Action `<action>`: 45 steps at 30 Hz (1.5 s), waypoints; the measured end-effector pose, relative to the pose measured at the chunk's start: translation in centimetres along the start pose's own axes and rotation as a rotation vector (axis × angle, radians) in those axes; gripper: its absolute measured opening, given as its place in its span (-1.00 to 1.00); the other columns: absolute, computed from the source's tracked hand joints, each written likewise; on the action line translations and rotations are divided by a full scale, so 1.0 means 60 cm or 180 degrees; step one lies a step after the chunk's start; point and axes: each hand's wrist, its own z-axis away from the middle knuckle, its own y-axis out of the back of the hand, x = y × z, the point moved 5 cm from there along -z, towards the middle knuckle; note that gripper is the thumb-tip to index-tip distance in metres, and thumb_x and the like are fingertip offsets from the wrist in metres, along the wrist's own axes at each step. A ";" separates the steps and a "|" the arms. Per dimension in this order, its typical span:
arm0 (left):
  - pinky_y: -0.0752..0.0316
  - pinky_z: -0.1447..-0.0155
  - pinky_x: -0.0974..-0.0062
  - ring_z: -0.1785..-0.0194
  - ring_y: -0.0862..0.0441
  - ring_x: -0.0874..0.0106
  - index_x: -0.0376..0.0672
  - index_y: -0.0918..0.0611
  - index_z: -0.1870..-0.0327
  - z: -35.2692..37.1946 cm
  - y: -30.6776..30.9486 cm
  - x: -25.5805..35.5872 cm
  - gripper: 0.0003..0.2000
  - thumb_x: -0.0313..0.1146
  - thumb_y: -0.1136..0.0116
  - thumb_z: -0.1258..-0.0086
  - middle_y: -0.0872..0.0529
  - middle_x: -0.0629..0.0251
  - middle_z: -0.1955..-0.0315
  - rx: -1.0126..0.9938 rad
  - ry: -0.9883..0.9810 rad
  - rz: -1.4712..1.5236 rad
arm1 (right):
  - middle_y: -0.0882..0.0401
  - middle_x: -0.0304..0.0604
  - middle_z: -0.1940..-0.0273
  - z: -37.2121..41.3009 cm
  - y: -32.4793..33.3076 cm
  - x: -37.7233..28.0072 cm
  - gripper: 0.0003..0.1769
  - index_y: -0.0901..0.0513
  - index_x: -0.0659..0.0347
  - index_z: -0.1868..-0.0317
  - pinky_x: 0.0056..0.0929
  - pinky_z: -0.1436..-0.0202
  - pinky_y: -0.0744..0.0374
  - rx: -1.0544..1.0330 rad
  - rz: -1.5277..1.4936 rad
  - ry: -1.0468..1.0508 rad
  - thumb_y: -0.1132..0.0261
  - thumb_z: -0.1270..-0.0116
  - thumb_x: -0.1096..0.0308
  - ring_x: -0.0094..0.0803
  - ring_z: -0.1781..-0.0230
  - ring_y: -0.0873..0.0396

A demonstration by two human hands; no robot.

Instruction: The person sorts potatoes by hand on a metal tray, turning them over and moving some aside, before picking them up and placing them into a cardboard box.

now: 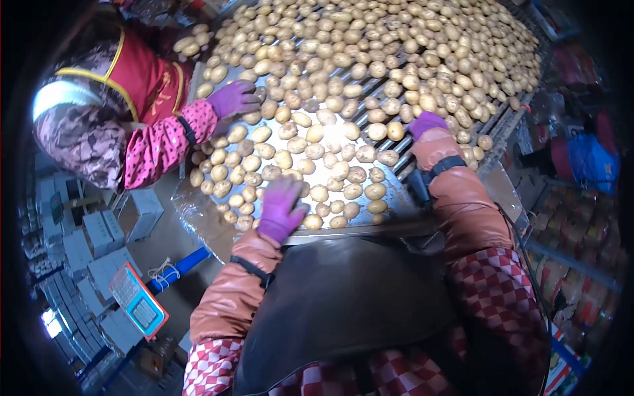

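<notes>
A metal sorting table point(370, 228) with roller bars is covered with many yellow potatoes point(343, 79). My left hand point(281, 210), in a purple glove, rests flat with fingers spread on potatoes near the table's front edge. My right hand point(426, 123), also purple-gloved, reaches further up the right side and touches a potato point(395, 131) beside it; whether it grips one I cannot tell. Both arms wear brown sleeve covers over red-checked sleeves.
Another person in a red vest and pink sleeve stands at the left, one purple-gloved hand point(232, 99) on the potatoes. A weighing scale point(137, 300) and stacked grey crates point(86, 251) lie on the floor below left. Bags and boxes point(581, 231) crowd the right.
</notes>
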 end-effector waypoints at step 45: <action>-0.27 -0.26 -0.08 -0.26 -0.41 -0.08 0.01 -0.61 -0.18 -0.026 0.107 -0.186 -0.46 -0.13 -0.36 -0.11 -0.40 -0.12 -0.29 0.0559 0.0475 -0.0645 | -0.53 -0.18 -0.09 0.326 -0.032 -0.251 -0.51 -0.45 0.17 -0.21 -0.31 -0.07 -0.57 -0.2882 -0.5930 -0.0659 -0.30 -0.30 0.27 -0.35 -0.02 -0.54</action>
